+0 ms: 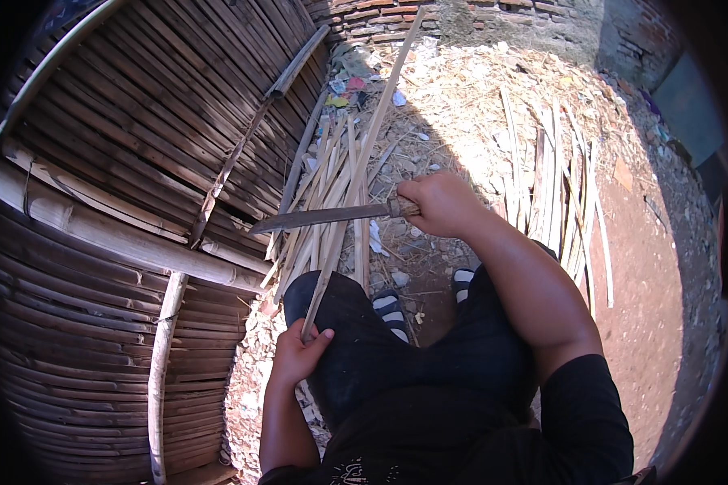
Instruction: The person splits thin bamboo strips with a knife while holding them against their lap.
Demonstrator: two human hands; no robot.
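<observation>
My left hand (pixel 298 356) is closed around the near end of a long, pale bamboo strip (pixel 378 113), beside my left knee. The strip slants away from me, up toward the brick wall. In my right hand (pixel 443 204) is the handle of a machete (pixel 315 218), its dark blade pointing left. Seen from here, the blade crosses the strip about midway; whether they touch I cannot tell. Below and beyond the blade lies a loose pile of split bamboo strips (pixel 325 174) on the ground.
A bamboo slat wall (pixel 129 105) with a thick pole (pixel 113 230) stands close on my left. More strips (pixel 552 190) lie on the dirt at right. A brick wall (pixel 372 23) closes the far side. Straw, stones and scraps litter the ground. My sandalled feet (pixel 391 311) are between the piles.
</observation>
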